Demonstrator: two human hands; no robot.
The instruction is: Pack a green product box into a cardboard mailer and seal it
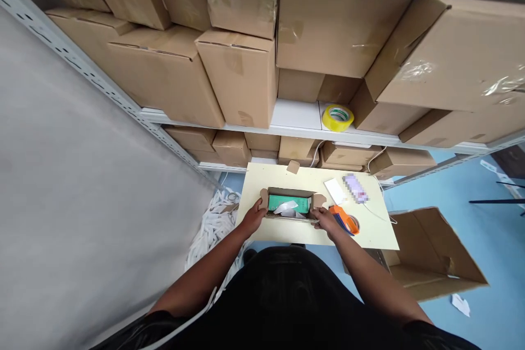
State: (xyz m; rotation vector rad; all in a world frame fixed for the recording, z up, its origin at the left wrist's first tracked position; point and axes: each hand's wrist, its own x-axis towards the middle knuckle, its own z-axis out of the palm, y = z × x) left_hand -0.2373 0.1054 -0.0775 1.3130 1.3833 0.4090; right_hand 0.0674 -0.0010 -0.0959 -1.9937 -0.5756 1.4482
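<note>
At the cream table (pixel 377 229), both hands (pixel 253 218), partly curled, grip opposite ends of a cardboard box (pixel 289 192)

Brown cartons (pixel 168 74) crowd the white shelving (pixel 295 115), and a yellow tape roll (pixel 337 126) lies near its front edge. A heap of white strips (pixel 207 224) lies beside its left end. Before its right end, a large open carton (pixel 426 246) sits on the blue floor (pixel 502 191).
</note>
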